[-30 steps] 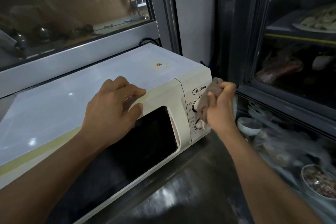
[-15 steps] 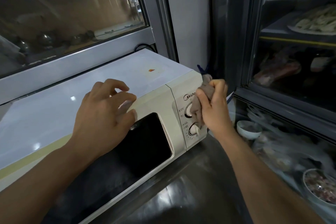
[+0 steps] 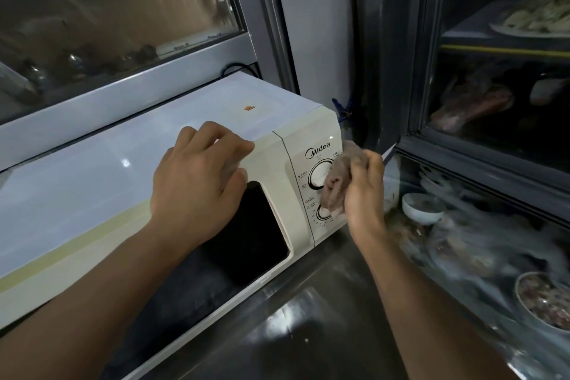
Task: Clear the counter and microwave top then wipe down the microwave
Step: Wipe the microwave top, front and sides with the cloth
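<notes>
A cream microwave [image 3: 287, 139] with a dark door window and two dials stands on the steel counter [image 3: 308, 327]. My left hand [image 3: 197, 182] rests on its top front edge above the door, fingers bent over the top and thumb against the door frame. My right hand [image 3: 365, 191] grips a crumpled grey-brown cloth [image 3: 339, 179] and presses it against the control panel, over the right side of the dials. The microwave's top is bare apart from a small red sticker.
A glass-fronted fridge [image 3: 493, 148] stands right of the microwave, with plates of food inside. Below it sit a small white bowl [image 3: 422, 210], plastic-wrapped items and a bowl of minced meat [image 3: 543, 302]. A window [image 3: 108, 9] runs behind the microwave.
My right hand with the cloth has shifted down and right across the control panel from the panel's top corner. My left hand stays on the microwave's top edge.
</notes>
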{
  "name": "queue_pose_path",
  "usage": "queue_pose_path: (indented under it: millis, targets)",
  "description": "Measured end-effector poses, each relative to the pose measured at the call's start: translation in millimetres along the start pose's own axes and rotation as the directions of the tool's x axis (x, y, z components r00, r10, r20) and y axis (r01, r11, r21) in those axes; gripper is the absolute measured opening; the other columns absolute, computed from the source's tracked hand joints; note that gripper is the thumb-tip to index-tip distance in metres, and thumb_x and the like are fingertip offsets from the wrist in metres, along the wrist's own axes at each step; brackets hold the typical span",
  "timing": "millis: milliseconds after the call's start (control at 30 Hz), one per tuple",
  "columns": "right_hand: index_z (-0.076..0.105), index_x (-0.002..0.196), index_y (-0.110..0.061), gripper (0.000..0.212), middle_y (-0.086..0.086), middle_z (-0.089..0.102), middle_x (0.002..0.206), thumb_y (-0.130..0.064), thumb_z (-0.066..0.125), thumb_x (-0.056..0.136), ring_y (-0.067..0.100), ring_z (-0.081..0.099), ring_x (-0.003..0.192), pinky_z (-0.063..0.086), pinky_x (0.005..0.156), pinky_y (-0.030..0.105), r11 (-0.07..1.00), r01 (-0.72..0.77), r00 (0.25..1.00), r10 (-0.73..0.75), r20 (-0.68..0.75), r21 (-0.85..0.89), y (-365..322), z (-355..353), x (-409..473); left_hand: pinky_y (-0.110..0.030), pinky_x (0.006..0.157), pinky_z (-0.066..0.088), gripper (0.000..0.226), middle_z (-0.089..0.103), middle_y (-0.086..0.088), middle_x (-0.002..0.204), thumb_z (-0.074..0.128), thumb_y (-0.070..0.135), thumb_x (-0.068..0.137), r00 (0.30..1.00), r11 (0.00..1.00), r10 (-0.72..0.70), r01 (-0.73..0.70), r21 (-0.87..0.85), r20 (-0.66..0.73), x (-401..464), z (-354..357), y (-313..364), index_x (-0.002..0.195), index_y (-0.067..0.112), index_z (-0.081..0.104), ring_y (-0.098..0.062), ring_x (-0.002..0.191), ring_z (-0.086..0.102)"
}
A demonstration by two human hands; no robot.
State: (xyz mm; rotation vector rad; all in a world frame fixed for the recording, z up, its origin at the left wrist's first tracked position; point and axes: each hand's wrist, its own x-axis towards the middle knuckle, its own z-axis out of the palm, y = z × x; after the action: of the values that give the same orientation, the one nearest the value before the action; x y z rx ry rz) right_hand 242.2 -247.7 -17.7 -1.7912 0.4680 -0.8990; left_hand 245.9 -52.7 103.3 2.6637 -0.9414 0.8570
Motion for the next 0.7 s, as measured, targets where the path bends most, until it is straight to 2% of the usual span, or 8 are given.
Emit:
queue_pose_path:
  millis: [67,200,333,433,500,567,600,700]
  targets:
    - [0.041,0.095,-0.035,0.008,0.010,0.048,0.118,-0.031,0.038,0.089,0.020,0.052,0.107,0.044,0.093,0.035,0.999,-0.008,1.000,0.009,-0.030,0.033,0.6,5.3,-11.6,-0.027,0.062,0.031,0.031,0.057,0.005,0.104,0.051,0.022,0.078,1.000,1.000,-0.006,0.006,0.004,-0.005,0.7,0.2,0.1,0.106,0.021,0.065,-0.022,0.091,0.048]
    - [0.036,0.099,-0.011,0.023,0.008,0.033,0.114,0.007,0.044,0.087,0.024,0.048,0.104,0.040,0.086,0.010,0.989,-0.030,0.990,0.050,-0.133,0.148,-6.2,15.4,-40.7,-0.027,0.062,0.032,0.032,0.057,0.002,0.105,0.051,0.021,0.077,1.000,1.000,-0.004,0.004,0.021,-0.007,1.6,1.3,0.5,0.106,0.019,0.065,-0.024,0.093,0.048]
    - [0.044,0.099,-0.021,0.025,-0.005,0.034,0.116,-0.004,0.049,0.080,0.030,0.052,0.109,0.053,0.086,0.046,0.980,0.182,0.981,-0.175,-0.078,0.081,0.4,20.8,-71.4,-0.028,0.060,0.033,0.033,0.057,0.001,0.104,0.051,0.022,0.077,1.000,1.000,-0.004,0.005,0.024,-0.020,0.9,1.7,1.1,0.107,0.019,0.065,-0.024,0.093,0.049]
    - [0.048,0.096,-0.012,0.022,0.000,0.038,0.113,0.000,0.054,0.078,0.030,0.052,0.110,0.049,0.088,0.053,0.970,0.243,0.969,-0.242,-0.044,0.021,4.7,10.1,-59.4,-0.028,0.060,0.033,0.032,0.056,-0.001,0.102,0.051,0.022,0.078,1.000,0.999,0.005,-0.004,0.032,-0.019,-0.2,1.9,0.7,0.107,0.018,0.065,-0.025,0.091,0.049]
    - [0.045,0.093,-0.011,0.023,0.001,0.036,0.109,0.006,0.053,0.080,0.022,0.049,0.106,0.045,0.095,0.047,0.981,0.194,0.981,-0.194,-0.030,-0.010,7.4,6.8,-43.4,-0.029,0.060,0.032,0.032,0.055,-0.003,0.099,0.051,0.022,0.079,1.000,0.999,0.015,-0.014,0.049,-0.020,-0.2,2.6,0.5,0.107,0.018,0.065,-0.026,0.089,0.049]
    - [0.043,0.097,-0.010,0.021,0.006,0.037,0.112,0.007,0.051,0.086,0.012,0.043,0.103,0.039,0.099,0.019,0.998,0.066,0.998,-0.066,0.002,-0.013,7.6,2.5,-29.2,-0.029,0.061,0.032,0.032,0.054,-0.003,0.099,0.051,0.022,0.079,1.000,0.999,0.008,-0.007,0.047,-0.021,-0.1,3.2,-0.5,0.107,0.018,0.064,-0.026,0.089,0.049]
    - [0.044,0.101,-0.006,0.017,0.010,0.039,0.116,0.004,0.051,0.089,0.009,0.040,0.102,0.033,0.091,0.004,1.000,0.010,1.000,-0.010,0.024,-0.018,8.3,-0.3,-23.2,-0.029,0.061,0.032,0.032,0.054,-0.003,0.099,0.051,0.022,0.079,1.000,0.999,0.007,-0.006,0.045,-0.025,0.1,3.2,-1.0,0.107,0.018,0.064,-0.026,0.090,0.049]
    - [0.045,0.111,-0.001,0.018,0.012,0.040,0.121,-0.002,0.046,0.094,0.012,0.042,0.102,0.024,0.080,0.002,0.990,-0.137,0.990,0.137,0.017,-0.021,11.1,-5.3,-13.7,-0.029,0.060,0.033,0.031,0.054,-0.004,0.098,0.052,0.022,0.078,0.999,0.999,0.011,-0.010,0.044,-0.033,-0.2,3.4,-0.8,0.107,0.018,0.065,-0.026,0.089,0.050]
